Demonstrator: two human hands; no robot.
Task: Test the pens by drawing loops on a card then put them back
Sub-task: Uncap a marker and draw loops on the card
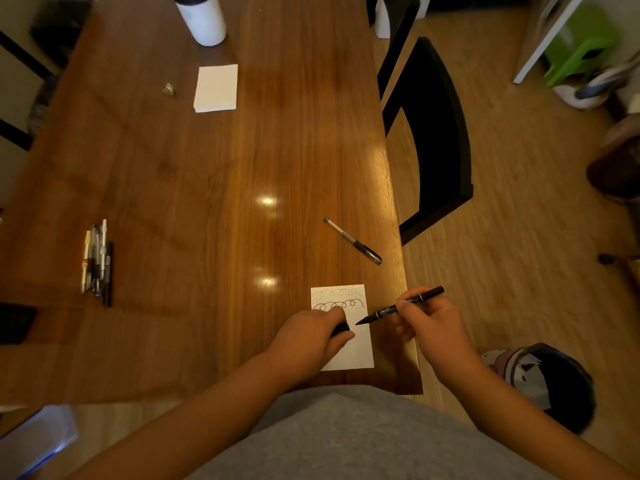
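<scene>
Marker slants through right grip, tip over card

The left hand is rested on the white rectangular paper card, its fingers curled round a small black object. The right hand is held just right of that card, with a slim black marker pen pinched in it, tip pointed cardward.

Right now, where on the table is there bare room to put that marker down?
Widest bare wood lies mid-table, between the pen bunch, the blank cards and the lone pen. Also between that bunch and the left hand. Crowded round the card.
</scene>
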